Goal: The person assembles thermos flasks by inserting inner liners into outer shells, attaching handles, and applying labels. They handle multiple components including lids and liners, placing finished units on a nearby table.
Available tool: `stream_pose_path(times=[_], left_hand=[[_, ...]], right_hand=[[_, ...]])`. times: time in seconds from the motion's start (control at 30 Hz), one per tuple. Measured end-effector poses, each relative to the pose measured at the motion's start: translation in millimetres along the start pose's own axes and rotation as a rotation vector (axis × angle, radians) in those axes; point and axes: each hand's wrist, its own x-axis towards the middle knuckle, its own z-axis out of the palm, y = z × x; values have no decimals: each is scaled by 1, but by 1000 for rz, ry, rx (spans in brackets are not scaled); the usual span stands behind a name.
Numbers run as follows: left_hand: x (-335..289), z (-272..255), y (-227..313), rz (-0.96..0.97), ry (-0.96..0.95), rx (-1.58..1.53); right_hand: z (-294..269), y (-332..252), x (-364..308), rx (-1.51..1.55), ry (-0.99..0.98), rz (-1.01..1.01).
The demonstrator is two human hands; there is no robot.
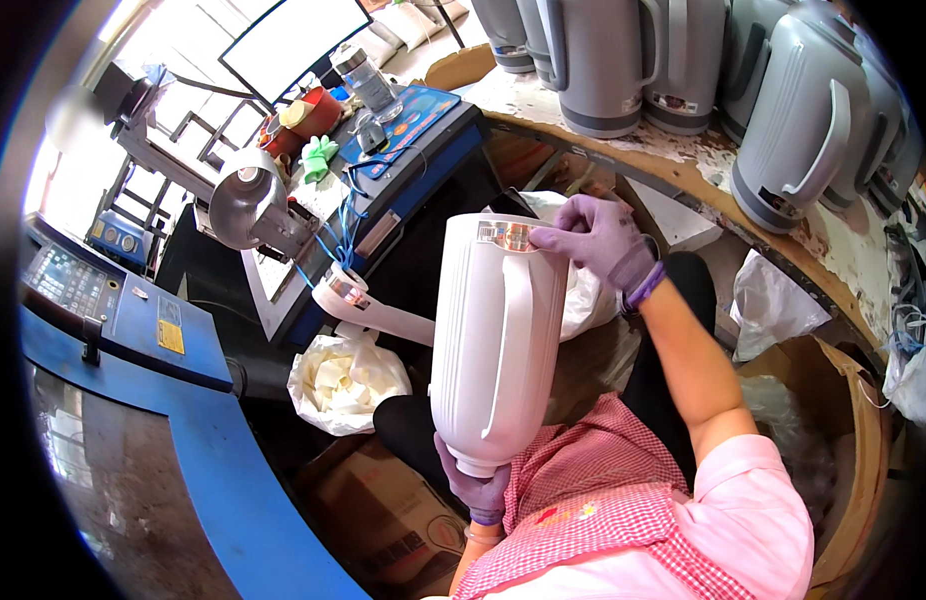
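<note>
A white jug body [463, 340] with a long handle and ribbed sides is held upside down before my chest, its narrow neck downward. My left hand [475, 487], in a purple glove, is closed round the neck from below. At the wide upper end, a shiny copper-coloured label [505, 235] sits above the handle. My right hand [605, 240], also in a purple glove, has its fingers pinched at the right edge of this label. Behind the jug, a white curved part [378, 312] with a similar label lies partly hidden.
Several grey jugs [608, 70] stand on the worn table [673, 160] at right. A blue machine [208, 460] borders the left. A white bag [328, 410] of pale scraps sits near my knee. A metal cup-shaped fixture [245, 205] stands beyond. An open cardboard box [853, 440] is at my right.
</note>
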Motion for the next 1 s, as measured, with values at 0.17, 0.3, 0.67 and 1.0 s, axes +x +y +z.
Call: stream_pose_path(times=[0.17,0.3,0.67,1.0], left_hand=[[2,-14,-5,-65,-15,-111],[15,-34,-10,-20,-34,-95],[64,-89,-11,133,-12,-52],[234,-135,6,-123,-208,-768]], right_hand=[[-72,36,17,-656,183,49],[-55,4,-9,-176,203,-599],[-28,-38,31,-478,118,-870],[-3,3,32,9,-127,-498]])
